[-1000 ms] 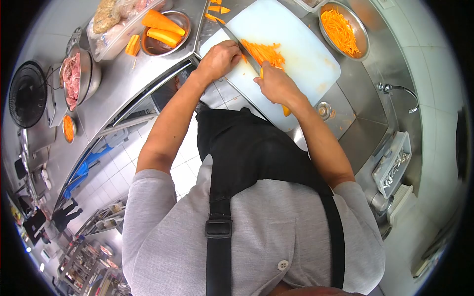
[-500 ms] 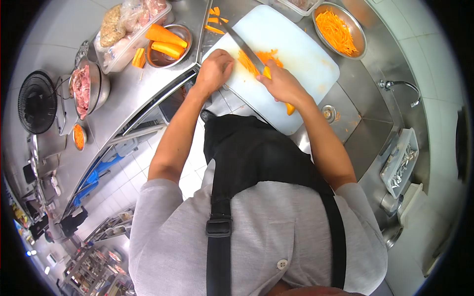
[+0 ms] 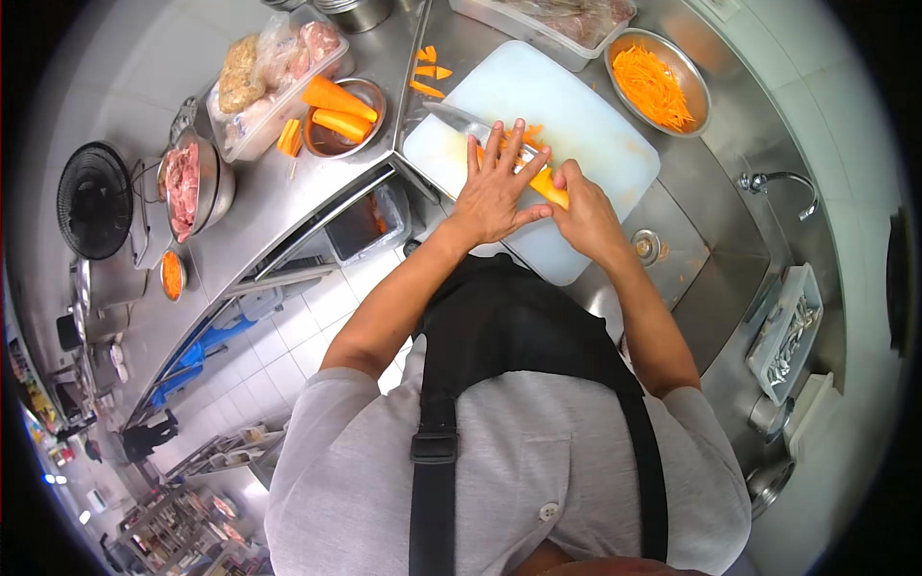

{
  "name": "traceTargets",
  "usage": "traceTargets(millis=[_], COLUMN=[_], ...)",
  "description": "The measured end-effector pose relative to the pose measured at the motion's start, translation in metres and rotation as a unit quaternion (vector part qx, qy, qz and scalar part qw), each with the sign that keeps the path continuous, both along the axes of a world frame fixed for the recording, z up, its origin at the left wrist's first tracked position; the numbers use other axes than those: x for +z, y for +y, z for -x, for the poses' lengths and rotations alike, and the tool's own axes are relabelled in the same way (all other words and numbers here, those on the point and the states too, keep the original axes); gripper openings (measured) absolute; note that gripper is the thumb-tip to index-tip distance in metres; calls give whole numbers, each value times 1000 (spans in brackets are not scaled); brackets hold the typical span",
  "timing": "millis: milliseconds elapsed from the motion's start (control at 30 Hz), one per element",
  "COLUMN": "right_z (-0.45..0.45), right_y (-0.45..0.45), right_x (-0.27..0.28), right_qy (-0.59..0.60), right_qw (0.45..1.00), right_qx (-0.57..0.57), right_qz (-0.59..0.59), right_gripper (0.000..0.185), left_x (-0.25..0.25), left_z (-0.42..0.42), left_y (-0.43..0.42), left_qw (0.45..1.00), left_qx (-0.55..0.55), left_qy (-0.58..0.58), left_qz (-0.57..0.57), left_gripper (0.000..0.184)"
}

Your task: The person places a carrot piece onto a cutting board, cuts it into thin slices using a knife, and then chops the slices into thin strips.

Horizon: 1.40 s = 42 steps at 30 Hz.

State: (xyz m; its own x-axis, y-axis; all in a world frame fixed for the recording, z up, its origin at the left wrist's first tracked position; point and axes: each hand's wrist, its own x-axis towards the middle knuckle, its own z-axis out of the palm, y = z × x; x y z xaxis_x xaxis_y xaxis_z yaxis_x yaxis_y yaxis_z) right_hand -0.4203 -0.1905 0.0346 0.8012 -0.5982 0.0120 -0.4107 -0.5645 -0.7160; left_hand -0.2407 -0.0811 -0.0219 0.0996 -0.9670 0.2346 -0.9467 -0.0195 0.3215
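My right hand is closed round the yellow handle of a knife, whose broad blade lies low over the white cutting board and points to the upper left. With its fingers spread, my left hand is over the blade near the handle; whether it touches the metal is hard to tell. Shredded carrot shows between and beyond the fingers, partly hidden by them. Cut carrot pieces lie on the steel counter past the board's upper left corner.
A bowl of shredded carrot is at the upper right. Left of the board are a bowl with peeled carrots, a tub of bagged meat and a metal bowl of raw meat. A faucet stands at the right.
My left hand has moved right from the board's left edge to over the knife, its fingers now spread. The knife has turned to lie flatter, and its handle has shifted.
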Motion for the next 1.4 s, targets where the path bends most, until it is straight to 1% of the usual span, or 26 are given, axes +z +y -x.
traceTargets(millis=[100,200,267,367,400,433,467,533,567,633,667,733,767,867,933,967,1000,1033,1067,1100,1133,1167,1300,1400], right_z=[25,64,101,146,158,171,178,176,172,154,143,124,117,91,80,75,71,64,61,61,54,47,28,16], right_y=[-3,-3,-3,-10,-18,-24,-29,-34,-35,-24,-19,-10,-5,7,15,18,19,19,14,9,7,7,15,19], right_x=[9,36,54,72,65,51,36,-6,-28,-67,-77,-79,-79,-71,-80,-88,-90,-90,-89,-96,-98,-99,-99,-96], right_qy=[42,78,61,63,52,38,24,-20,-42,-82,-102,-103,-101,-63,-64,-70,-76,-47,-31,-20,-17,-11,-29,-28], right_qw=[999,996,997,995,993,990,986,935,894,871,858,857,857,887,890,893,901,909,924,923,915,908,886,874], right_qx=[0,-25,-45,-79,-82,-86,-89,-134,-152,-186,-201,-181,-172,-118,-114,-104,-90,-106,-84,-73,-68,-75,-39,-27], right_qz=[-17,-26,6,-22,-62,-101,-138,-329,-420,-448,-462,-471,-476,-441,-437,-433,-417,-400,-373,-378,-397,-412,-462,-484], right_gripper=[39,39,36,39,40,40,42,43,45,44,44,45,45,45,41,40,37,34,31,33,36,38,44,46], left_x=[-8,-18,-25,-28,-28,-24,-27,-42,-48,-56,-54,-51,-50,-55,-53,-48,-56,-46,-64,-87,-77,-71,-67,-73], left_z=[-5,-16,-27,-39,-42,-44,-45,-45,-43,-34,-30,-22,-17,1,9,16,17,20,18,17,22,21,15,7], left_y=[-5,-7,-5,1,2,3,0,-2,-6,-20,-25,-34,-39,-58,-69,-68,-72,-69,-78,-81,-76,-74,-71,-77], left_qw=[1000,999,999,995,994,995,995,994,993,991,990,986,978,970,957,946,941,921,914,919,905,895,850,803], left_qx=[12,30,52,71,76,84,89,104,107,118,112,101,115,164,168,192,205,228,254,233,254,273,333,386], left_qy=[-12,-18,-15,-44,-51,-39,-15,36,43,54,77,124,152,147,198,219,197,264,261,213,230,209,263,294], left_qz=[-7,-9,-7,-46,-53,-46,-36,-17,-1,32,39,50,84,101,129,145,183,175,181,238,253,284,311,347], left_gripper=[102,109,110,118,119,125,125,126,124,120,118,115,103,92,82,76,67,58,51,55,54,47,41,40])
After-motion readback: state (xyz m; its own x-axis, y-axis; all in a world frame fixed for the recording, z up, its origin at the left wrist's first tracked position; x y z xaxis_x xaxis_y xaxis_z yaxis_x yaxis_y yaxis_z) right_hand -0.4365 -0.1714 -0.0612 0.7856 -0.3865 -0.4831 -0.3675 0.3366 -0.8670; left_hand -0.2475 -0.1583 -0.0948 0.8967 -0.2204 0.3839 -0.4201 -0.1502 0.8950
